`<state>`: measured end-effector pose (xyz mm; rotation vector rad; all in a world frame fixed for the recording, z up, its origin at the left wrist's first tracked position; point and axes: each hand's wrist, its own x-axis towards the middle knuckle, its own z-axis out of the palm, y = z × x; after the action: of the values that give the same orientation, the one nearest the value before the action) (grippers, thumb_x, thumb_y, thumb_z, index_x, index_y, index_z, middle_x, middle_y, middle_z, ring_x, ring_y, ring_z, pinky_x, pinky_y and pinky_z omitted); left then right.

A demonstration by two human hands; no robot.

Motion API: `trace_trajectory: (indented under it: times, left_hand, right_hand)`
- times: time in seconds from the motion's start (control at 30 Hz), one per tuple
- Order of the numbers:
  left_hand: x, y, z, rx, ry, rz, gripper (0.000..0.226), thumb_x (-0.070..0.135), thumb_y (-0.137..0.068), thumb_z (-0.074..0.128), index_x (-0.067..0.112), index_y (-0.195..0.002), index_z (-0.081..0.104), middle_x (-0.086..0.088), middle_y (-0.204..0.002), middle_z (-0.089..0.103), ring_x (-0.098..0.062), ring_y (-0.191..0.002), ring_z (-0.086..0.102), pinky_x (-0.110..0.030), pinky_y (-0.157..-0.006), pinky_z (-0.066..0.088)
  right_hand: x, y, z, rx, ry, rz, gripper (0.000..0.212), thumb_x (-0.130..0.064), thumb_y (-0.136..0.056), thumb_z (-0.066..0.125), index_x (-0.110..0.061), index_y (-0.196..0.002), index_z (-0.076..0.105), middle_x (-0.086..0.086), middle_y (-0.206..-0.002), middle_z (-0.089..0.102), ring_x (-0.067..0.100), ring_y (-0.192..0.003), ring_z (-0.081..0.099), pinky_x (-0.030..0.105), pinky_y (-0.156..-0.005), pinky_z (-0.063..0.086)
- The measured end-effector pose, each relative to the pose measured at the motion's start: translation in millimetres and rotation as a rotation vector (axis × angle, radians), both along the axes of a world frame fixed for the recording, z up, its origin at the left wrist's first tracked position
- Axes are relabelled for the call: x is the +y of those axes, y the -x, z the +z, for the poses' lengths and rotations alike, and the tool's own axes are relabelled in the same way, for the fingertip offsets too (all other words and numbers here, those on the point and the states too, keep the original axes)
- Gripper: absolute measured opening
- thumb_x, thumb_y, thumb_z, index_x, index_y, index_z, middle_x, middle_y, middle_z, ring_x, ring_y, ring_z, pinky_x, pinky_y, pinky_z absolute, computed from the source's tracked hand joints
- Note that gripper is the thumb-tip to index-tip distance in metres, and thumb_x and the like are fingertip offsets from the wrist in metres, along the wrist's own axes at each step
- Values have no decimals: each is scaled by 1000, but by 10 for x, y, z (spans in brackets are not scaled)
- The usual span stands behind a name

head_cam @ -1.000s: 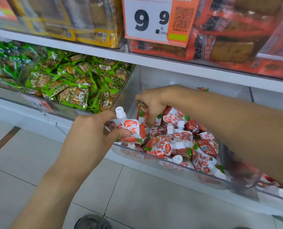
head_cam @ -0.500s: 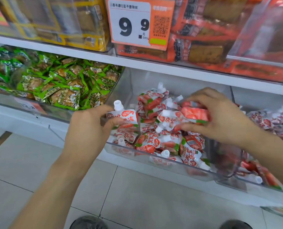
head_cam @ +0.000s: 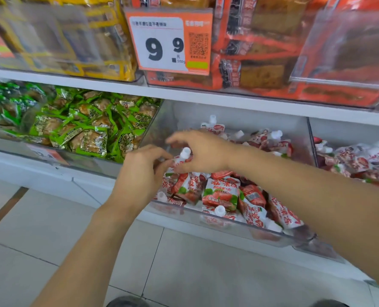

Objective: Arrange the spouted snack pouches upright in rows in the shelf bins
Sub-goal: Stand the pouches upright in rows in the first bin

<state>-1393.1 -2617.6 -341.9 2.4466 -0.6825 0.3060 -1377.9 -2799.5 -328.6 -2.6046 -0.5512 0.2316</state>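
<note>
Our left hand (head_cam: 143, 173) fingers were clamped on a spouted pouch (head_cam: 182, 159) at the bin's (head_cam: 228, 224) front-left corner, cap up, long axis roughly upright. Our right hand (head_cam: 203, 151) curled over it from the right, grip unclear. Loose pouches (head_cam: 221, 192) lay flat just right, nearer the right hand.

Shop aisle: I face white shelving (head_cam: 206, 96), clear bins (head_cam: 228, 227) of packaged snacks, an orange price tag (head_cam: 169, 41) reading 9.9.
</note>
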Motion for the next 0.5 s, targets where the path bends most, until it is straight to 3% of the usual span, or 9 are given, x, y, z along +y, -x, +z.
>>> trace_trajectory:
  times: [0.07,0.13,0.27,0.33,0.43,0.5]
  left_hand:
    - [48,-8,0,123,-97,22,30,20,-77,79,16,-105,69,-2,-91,67,-13,-72,63,-26,-73,54]
    - [85,0,49,274,-251,50,43,26,-77,79,18,-116,63,-4,-97,67,-17,-79,62,-29,-74,52]
    - [-4,-70,156,466,-562,53,46,33,-86,69,26,-129,56,-3,-121,62,-19,-99,62,-23,-77,43]
    - [-59,-116,178,571,-646,-36,44,36,-90,63,29,-133,53,1,-124,62,-14,-100,59,-22,-80,41]
    - [-47,-160,145,703,-580,-81,30,34,-90,63,32,-120,63,6,-108,69,-3,-77,59,-16,-65,43]
    - [-20,-163,60,730,-484,-28,24,28,-84,68,26,-109,70,6,-94,72,-4,-73,65,-15,-63,48]
  right_hand:
    - [5,-109,-185,-14,38,2,28,-35,-81,77,-13,-96,68,0,-83,65,20,-81,62,30,-66,43]
    - [-63,-138,-279,-48,-9,-35,26,-34,-83,75,-10,-84,66,-2,-70,57,18,-68,55,31,-59,38]
    - [-156,-139,-318,-70,-110,-112,27,-37,-84,74,-15,-76,59,-3,-67,54,14,-64,52,31,-57,38]
    - [-170,-141,-340,-37,-134,-104,24,-36,-84,74,-17,-79,61,-4,-69,56,12,-65,54,29,-57,37]
    - [-192,-140,-348,-13,-136,-73,21,-34,-86,73,-15,-84,65,-3,-73,59,12,-67,55,27,-57,39]
    - [-222,-138,-343,-15,-167,-63,21,-32,-86,73,-13,-81,64,-3,-70,58,11,-65,54,27,-58,40]
